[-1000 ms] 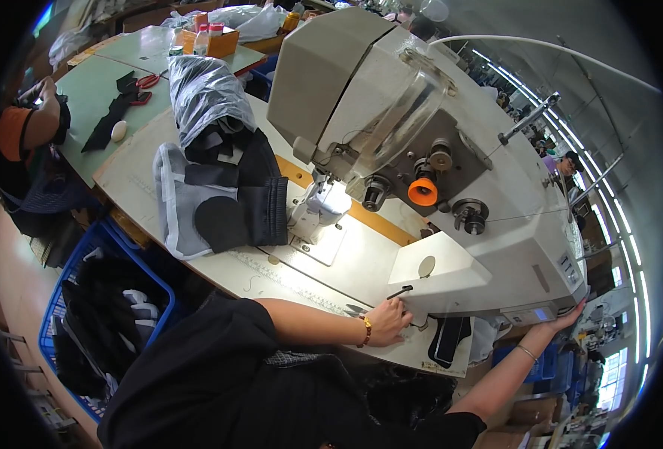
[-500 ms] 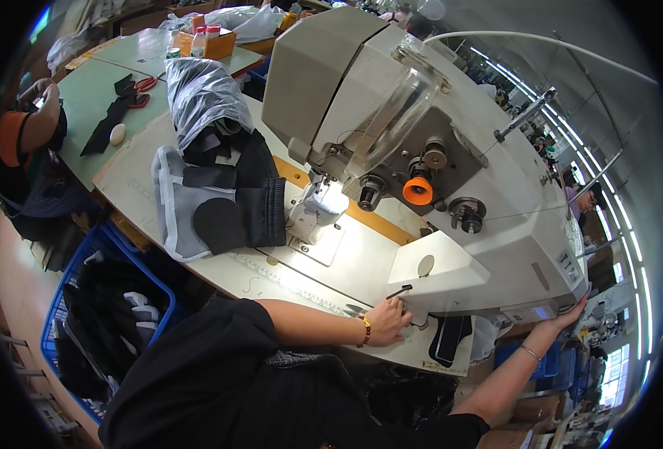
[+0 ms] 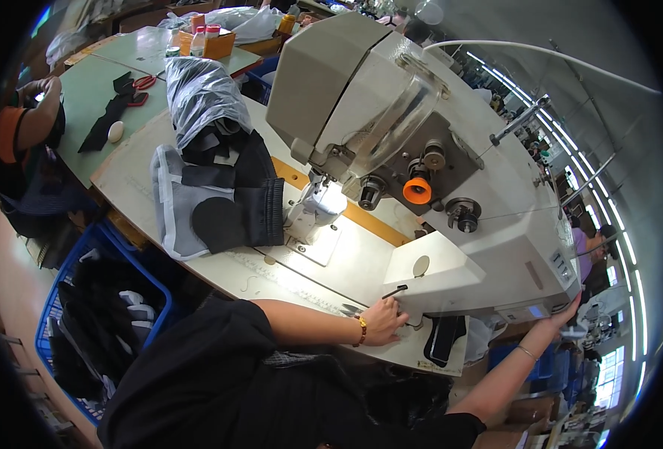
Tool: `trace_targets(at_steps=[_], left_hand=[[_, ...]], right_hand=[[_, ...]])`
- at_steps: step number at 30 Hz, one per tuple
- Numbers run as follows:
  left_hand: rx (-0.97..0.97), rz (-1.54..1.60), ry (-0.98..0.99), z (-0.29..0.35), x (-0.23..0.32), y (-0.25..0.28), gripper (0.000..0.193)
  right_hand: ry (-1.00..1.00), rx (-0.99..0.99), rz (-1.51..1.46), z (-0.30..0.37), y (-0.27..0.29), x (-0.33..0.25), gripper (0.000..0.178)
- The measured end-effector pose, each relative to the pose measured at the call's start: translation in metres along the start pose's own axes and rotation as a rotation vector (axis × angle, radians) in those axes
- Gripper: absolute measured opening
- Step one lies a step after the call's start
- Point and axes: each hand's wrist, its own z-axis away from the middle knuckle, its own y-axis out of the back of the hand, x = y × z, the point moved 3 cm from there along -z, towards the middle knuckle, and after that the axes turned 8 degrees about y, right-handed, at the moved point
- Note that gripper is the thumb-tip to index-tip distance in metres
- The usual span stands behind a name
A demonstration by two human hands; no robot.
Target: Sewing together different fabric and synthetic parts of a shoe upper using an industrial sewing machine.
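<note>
My left hand [image 3: 384,322] rests at the near edge of the sewing machine's base, fingers lying loosely apart and holding nothing that I can see. Just above it is a small black lever [image 3: 395,291]; I cannot tell whether they touch. Beside its wrist lie metal thread snips [image 3: 352,309]. My right hand [image 3: 567,316] reaches to the right end of the big off-white sewing machine [image 3: 511,247]; its fingers are mostly hidden behind the housing. Left of the lit needle area lies a grey and black padded fabric piece [image 3: 219,209] with an elastic cuff.
A silvery plastic bag [image 3: 208,101] stands behind the fabric piece. On the green table [image 3: 84,82] are red-handled scissors [image 3: 144,82] and black strips. A blue basket [image 3: 47,352] of dark pieces stands at lower left. A black piece [image 3: 444,340] lies right of my left hand. Another person sits far left.
The view has shifted slightly. Both hands keep almost the same places at the machine, and the fabric piece has not moved.
</note>
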Motion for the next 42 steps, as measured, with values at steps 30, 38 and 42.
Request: trace_targets(at_steps=[30,38,42], left_hand=[[0.150,-0.217,0.157,0.287,-0.116,0.166,0.051],[0.469,-0.109,0.046,0.303,-0.129,0.187,0.013],[0.560,-0.076,0.044,0.280,-0.134,0.195,0.013]], right_hand=[[0.162,0.081,0.270,0.018,0.050,0.002,0.057],[0.091,0.022,0.436,-0.004,0.019,-0.028,0.057],[-0.016,-0.044,0.568,-0.035,0.011,-0.036,0.055]])
